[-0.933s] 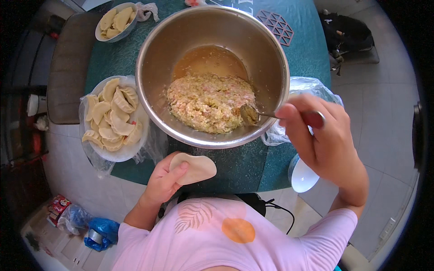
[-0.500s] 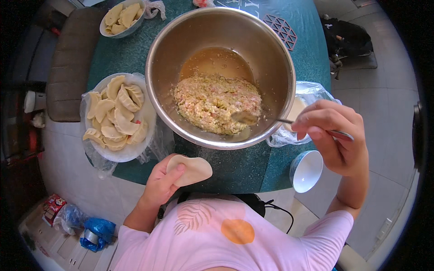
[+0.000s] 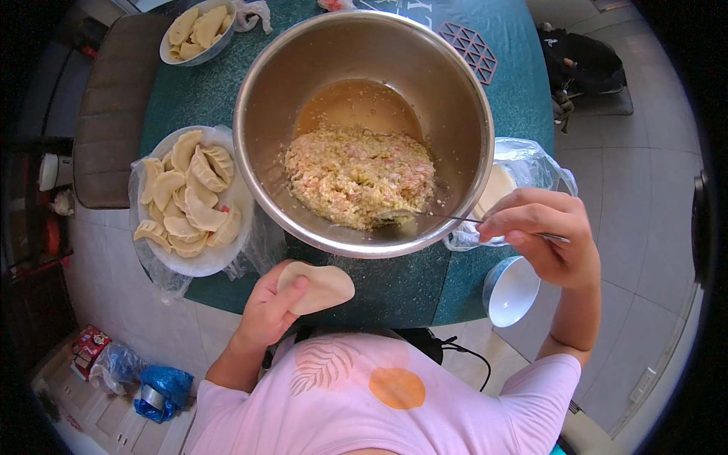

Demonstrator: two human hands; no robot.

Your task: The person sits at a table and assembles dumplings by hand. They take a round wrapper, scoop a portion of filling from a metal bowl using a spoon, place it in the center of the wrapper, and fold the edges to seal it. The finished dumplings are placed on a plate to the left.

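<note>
A round dumpling wrapper (image 3: pixel 324 288) lies across the fingers of my left hand (image 3: pixel 269 307), held down by the thumb, just below the steel bowl's near rim. My right hand (image 3: pixel 542 231) pinches the handle of a metal spoon (image 3: pixel 447 218). The spoon's tip is sunk in the near right edge of the minced meat filling (image 3: pixel 356 171), so its bowl is mostly hidden. That filling sits in the large steel mixing bowl (image 3: pixel 254 163), with brownish liquid (image 3: pixel 360 106) pooled at its far side.
Left of the mixing bowl, folded dumplings (image 3: pixel 186 193) fill a white plate (image 3: pixel 239 227) on clear plastic. More lie in a bowl (image 3: pixel 220 49) at far left. Pale wrappers (image 3: pixel 497 186) in a plastic bag (image 3: pixel 531 163) and a small bowl (image 3: pixel 512 292) stand right. A lattice trivet (image 3: pixel 469 53) lies behind.
My right hand has moved left and slightly down, and the spoon has gone from above the filling into its near edge. The left hand keeps the wrapper in nearly the same place.
</note>
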